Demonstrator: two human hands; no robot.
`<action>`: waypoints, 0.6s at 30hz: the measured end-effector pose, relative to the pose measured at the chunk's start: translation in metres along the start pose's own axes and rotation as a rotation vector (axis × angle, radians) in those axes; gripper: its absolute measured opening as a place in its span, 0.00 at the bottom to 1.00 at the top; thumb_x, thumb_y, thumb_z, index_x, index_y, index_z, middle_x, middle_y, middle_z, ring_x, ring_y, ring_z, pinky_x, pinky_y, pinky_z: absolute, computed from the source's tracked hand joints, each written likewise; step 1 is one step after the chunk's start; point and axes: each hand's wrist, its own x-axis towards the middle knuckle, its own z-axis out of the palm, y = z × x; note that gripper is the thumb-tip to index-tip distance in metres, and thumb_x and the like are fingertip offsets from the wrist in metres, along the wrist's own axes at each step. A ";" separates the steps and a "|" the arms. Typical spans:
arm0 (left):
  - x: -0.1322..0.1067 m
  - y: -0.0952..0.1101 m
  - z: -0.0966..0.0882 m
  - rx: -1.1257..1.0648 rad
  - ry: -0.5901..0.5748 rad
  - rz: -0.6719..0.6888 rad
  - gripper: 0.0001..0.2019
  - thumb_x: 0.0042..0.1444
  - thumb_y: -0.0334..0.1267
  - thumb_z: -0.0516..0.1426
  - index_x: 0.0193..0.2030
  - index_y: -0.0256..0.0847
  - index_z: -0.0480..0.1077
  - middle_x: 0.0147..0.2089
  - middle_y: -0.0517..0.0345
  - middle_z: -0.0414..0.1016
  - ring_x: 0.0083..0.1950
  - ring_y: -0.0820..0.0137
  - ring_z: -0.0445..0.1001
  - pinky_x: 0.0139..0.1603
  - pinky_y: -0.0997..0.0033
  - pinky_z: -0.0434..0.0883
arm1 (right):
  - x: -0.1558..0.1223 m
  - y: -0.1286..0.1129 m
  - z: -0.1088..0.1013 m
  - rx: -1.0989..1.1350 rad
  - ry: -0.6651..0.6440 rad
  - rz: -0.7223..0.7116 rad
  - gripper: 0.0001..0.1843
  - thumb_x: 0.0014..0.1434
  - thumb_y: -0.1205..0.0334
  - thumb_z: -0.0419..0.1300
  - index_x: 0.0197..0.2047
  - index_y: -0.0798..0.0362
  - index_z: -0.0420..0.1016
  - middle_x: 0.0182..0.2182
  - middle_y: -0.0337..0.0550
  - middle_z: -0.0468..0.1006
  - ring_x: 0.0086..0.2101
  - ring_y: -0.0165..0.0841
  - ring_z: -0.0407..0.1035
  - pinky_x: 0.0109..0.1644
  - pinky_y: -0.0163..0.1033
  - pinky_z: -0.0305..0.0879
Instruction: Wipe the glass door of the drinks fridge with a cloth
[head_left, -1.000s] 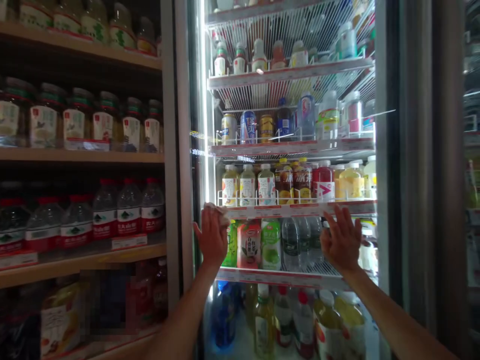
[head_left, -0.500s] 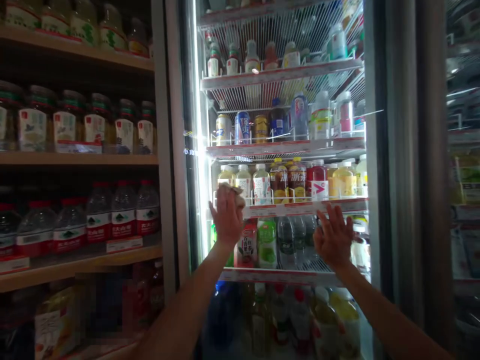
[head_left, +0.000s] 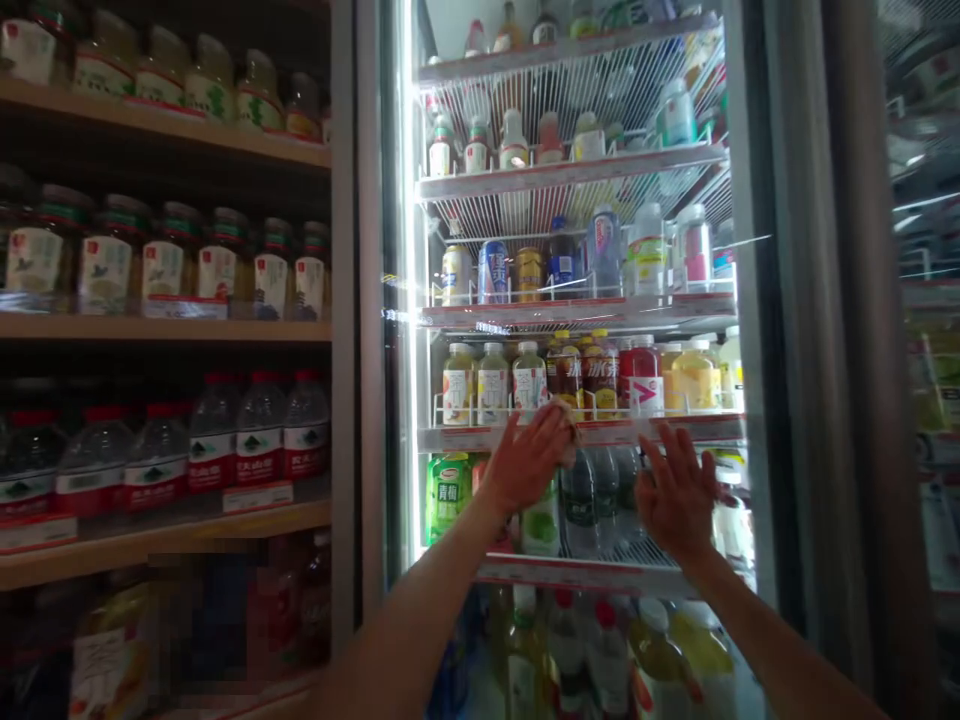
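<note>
A lit drinks fridge stands before me with its glass door closed. My left hand presses a small pale cloth flat against the glass, over the middle shelf of bottles. The cloth peeks out past the fingertips. My right hand lies flat on the glass further right, fingers spread, holding nothing. Green and clear bottles stand on the shelf behind both hands.
Wooden shelves at the left carry jars and red-capped water bottles. The fridge's grey door frame runs down the right side, with another cooler beyond it. Larger bottles fill the fridge's bottom shelf.
My left hand has slid the cloth across the glass to the right, from the door's left edge toward the middle. The right hand stays flat in about the same spot.
</note>
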 end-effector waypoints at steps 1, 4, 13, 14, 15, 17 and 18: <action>-0.001 -0.004 0.001 -0.015 -0.009 0.017 0.25 0.60 0.38 0.46 0.65 0.40 0.52 0.65 0.48 0.59 0.69 0.65 0.49 0.69 0.52 0.37 | 0.000 0.000 0.000 0.004 -0.001 -0.003 0.27 0.59 0.62 0.50 0.63 0.48 0.57 0.64 0.48 0.58 0.64 0.41 0.48 0.66 0.55 0.40; -0.006 -0.030 -0.003 0.034 0.102 -0.358 0.26 0.61 0.39 0.44 0.66 0.37 0.51 0.66 0.42 0.57 0.69 0.63 0.49 0.68 0.51 0.38 | 0.000 0.001 0.000 0.002 -0.003 -0.006 0.26 0.59 0.62 0.50 0.61 0.50 0.59 0.63 0.50 0.59 0.64 0.42 0.49 0.65 0.55 0.41; 0.000 -0.048 -0.010 0.042 0.023 -0.185 0.24 0.61 0.38 0.44 0.64 0.38 0.54 0.65 0.46 0.58 0.69 0.64 0.50 0.68 0.53 0.41 | 0.000 0.000 0.000 0.022 0.002 -0.003 0.26 0.59 0.62 0.51 0.62 0.49 0.59 0.63 0.49 0.59 0.64 0.42 0.49 0.65 0.55 0.41; -0.002 -0.056 -0.012 0.062 0.030 -0.228 0.23 0.62 0.38 0.44 0.64 0.39 0.55 0.65 0.46 0.59 0.69 0.64 0.51 0.68 0.52 0.41 | 0.000 0.000 0.000 0.020 0.002 -0.003 0.27 0.59 0.62 0.51 0.62 0.49 0.58 0.63 0.49 0.59 0.64 0.42 0.48 0.65 0.55 0.41; -0.005 -0.065 -0.015 0.099 0.074 -0.362 0.24 0.62 0.39 0.44 0.64 0.38 0.55 0.65 0.44 0.59 0.69 0.63 0.52 0.68 0.50 0.41 | 0.000 0.000 0.000 0.018 0.002 -0.005 0.27 0.59 0.62 0.51 0.62 0.49 0.58 0.63 0.49 0.59 0.64 0.42 0.48 0.65 0.55 0.41; -0.011 -0.080 -0.021 0.176 0.195 -0.705 0.25 0.62 0.40 0.43 0.65 0.35 0.53 0.66 0.38 0.56 0.69 0.60 0.51 0.67 0.46 0.43 | 0.000 0.000 0.000 0.010 0.002 -0.004 0.27 0.59 0.62 0.51 0.62 0.48 0.58 0.63 0.49 0.58 0.64 0.42 0.49 0.65 0.55 0.40; -0.014 -0.083 -0.023 0.196 0.229 -0.801 0.25 0.62 0.41 0.43 0.65 0.33 0.52 0.66 0.36 0.54 0.69 0.58 0.50 0.66 0.45 0.44 | 0.000 0.000 0.000 0.006 0.008 -0.003 0.27 0.58 0.63 0.51 0.62 0.48 0.59 0.63 0.49 0.59 0.64 0.42 0.49 0.65 0.55 0.40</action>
